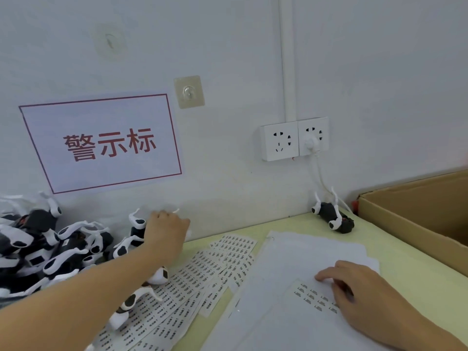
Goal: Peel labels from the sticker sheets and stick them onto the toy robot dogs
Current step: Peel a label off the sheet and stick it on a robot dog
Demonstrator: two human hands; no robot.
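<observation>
— Sticker sheets lie nearest, fanned on the tabletop between the two hands; which one works them?
— The right hand, fingers curled down on a small sheet, apparently picking at a label.
— And the toy robot dogs?
— Piled farther off, to the left by the wall. The left hand is nearer and reaches a dog at the pile's edge; I can't tell whether it grips it.
</observation>
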